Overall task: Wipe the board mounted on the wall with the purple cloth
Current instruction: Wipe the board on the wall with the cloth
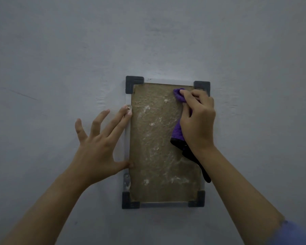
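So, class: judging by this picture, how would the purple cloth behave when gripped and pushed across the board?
The purple cloth probably feels floppy: its tail droops below the right hand. It likely bunches easily, being wadded at the fingertips.

Left hand [97, 147]: open, palm forward, fingers [99, 121] spread wide and pointing up and right; thumb stretched out to the right. Forearm bare, rising from the lower left.

Right hand [197, 121]: closed in a loose fist, knuckles up, back of the hand toward the camera, fingers curled inward at the top. Forearm bare, rising from the lower right; blue sleeve [293, 234] at the elbow.
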Demonstrator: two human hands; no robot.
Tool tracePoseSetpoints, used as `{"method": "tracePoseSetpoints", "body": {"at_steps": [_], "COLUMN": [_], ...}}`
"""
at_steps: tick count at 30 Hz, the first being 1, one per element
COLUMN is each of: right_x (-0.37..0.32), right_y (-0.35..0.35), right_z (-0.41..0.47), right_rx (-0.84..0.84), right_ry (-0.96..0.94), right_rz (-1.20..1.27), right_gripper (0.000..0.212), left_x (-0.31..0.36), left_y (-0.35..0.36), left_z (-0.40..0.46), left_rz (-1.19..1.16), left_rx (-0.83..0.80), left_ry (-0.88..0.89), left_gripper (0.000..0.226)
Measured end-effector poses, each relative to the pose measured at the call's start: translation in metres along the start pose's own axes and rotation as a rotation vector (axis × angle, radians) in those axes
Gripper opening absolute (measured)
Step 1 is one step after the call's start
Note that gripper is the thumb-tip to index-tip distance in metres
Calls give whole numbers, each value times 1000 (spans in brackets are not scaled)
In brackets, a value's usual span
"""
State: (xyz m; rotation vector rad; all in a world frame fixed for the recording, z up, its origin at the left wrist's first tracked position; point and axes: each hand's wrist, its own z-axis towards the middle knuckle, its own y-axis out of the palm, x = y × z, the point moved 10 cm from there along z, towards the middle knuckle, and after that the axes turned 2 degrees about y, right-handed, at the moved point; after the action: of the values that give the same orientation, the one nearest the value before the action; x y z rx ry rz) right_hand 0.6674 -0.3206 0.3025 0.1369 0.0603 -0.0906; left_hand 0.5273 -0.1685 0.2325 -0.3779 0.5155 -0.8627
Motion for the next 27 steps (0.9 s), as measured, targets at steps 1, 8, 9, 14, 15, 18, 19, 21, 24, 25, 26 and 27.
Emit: {"method": "tracePoseSetpoints", "body": {"at_steps": [1, 8, 9, 14, 15, 18, 19, 21, 24, 25, 26, 27], "right_x": [0, 2, 1, -18, -22, -30, -34, -36, -25, -19, -15, -12], "right_y": [0, 4, 4, 15, 17, 21, 20, 16, -4, -9, -10, -7], "right_z": [-1, -6, -6, -19, -22, -34, -39, -45, -29, -22, -15, -12], "right_rx": [12, 61, 56, -36, -55, -163, -209, -275, -189, -138, -100, -86], "right_ry": [-8, 7, -1, -142, -164, -246, -283, -328, -230, -183, -143, -113], "right_rz": [-18, -106, -109, -173, -181, -154, -147, -130, -69, -61, -59, -70], "right_gripper": [30, 33, 33, 35, 38, 41, 41, 38, 32, 32, 32, 33], "left_x": [-1, -4, -4, -5, -5, -3, -2, -3, -2, -2, -1, -1], "left_y": [1, 3, 4, 6, 6, 6, 5, 5, 1, -1, -1, -2], "left_z": [1, 6, 6, 5, 5, 4, 3, 2, 4, 4, 4, 4], "left_rz": [-14, -68, -77, -108, -113, -120, -117, -98, -37, -18, -4, 9], "left_rx": [8, 45, 47, 31, 26, 11, 8, 4, 1, 1, 2, 5], "left_ry": [8, 60, 60, 46, 42, 19, 9, -1, 10, 13, 15, 16], "left_gripper": [116, 116, 116, 115, 115, 115, 116, 119, 123, 123, 123, 123]}}
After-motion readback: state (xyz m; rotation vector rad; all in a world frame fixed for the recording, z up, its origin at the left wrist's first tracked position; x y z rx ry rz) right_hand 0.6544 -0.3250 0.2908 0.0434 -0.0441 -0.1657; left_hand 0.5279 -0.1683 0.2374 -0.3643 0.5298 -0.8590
